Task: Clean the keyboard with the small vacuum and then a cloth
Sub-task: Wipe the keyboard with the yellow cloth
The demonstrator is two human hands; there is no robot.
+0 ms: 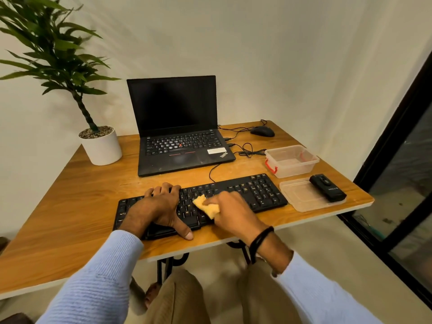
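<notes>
A black keyboard (257,190) lies slanted along the front of the wooden table (81,197). My left hand (161,206) rests flat on its left half, fingers spread over the keys and thumb at the front edge. My right hand (233,213) presses a small yellow cloth (207,205) onto the middle keys. The small black vacuum (327,187) lies on a clear plastic lid (301,197) to the right of the keyboard, untouched.
An open black laptop (180,136) stands behind the keyboard, with a potted plant (101,146) to its left. A mouse (262,131) and loose cables lie at the back right. A clear plastic box (292,161) with red clips sits behind the lid.
</notes>
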